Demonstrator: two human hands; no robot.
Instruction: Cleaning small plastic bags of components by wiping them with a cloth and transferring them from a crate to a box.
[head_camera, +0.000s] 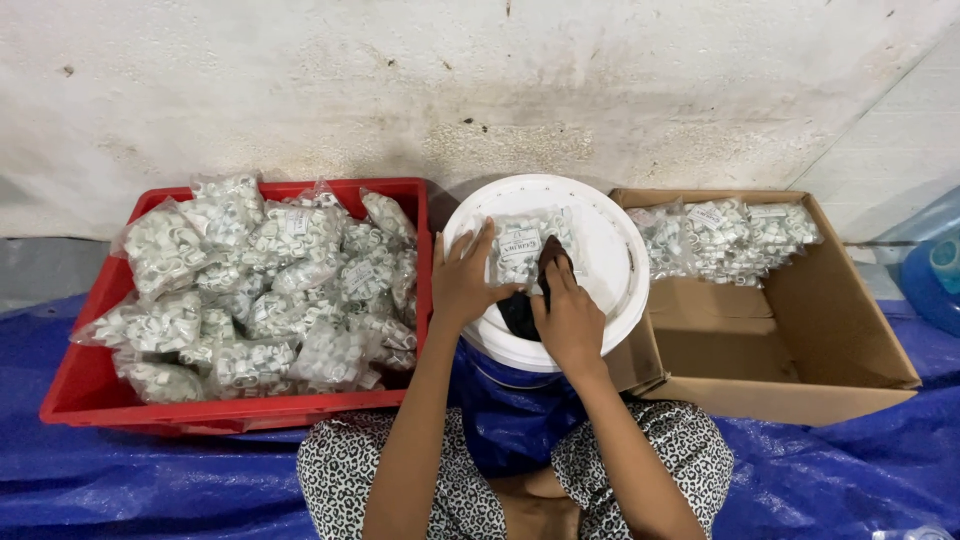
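A clear plastic packet of small white parts (522, 244) lies on the white round lid (610, 250) of a blue bucket between my knees. My left hand (462, 280) grips the packet's left edge with fingers spread along it. My right hand (567, 315) presses on the packet's lower right side, fingers over a dark object (520, 316) on the lid. Both hands touch the same packet.
A red crate (90, 385) at the left is heaped with several similar packets (265, 285). A brown cardboard box (800, 330) at the right holds several packets (725, 238) along its far wall. Blue tarpaulin (150, 480) covers the floor, a white wall stands behind, and a blue container (935, 275) sits far right.
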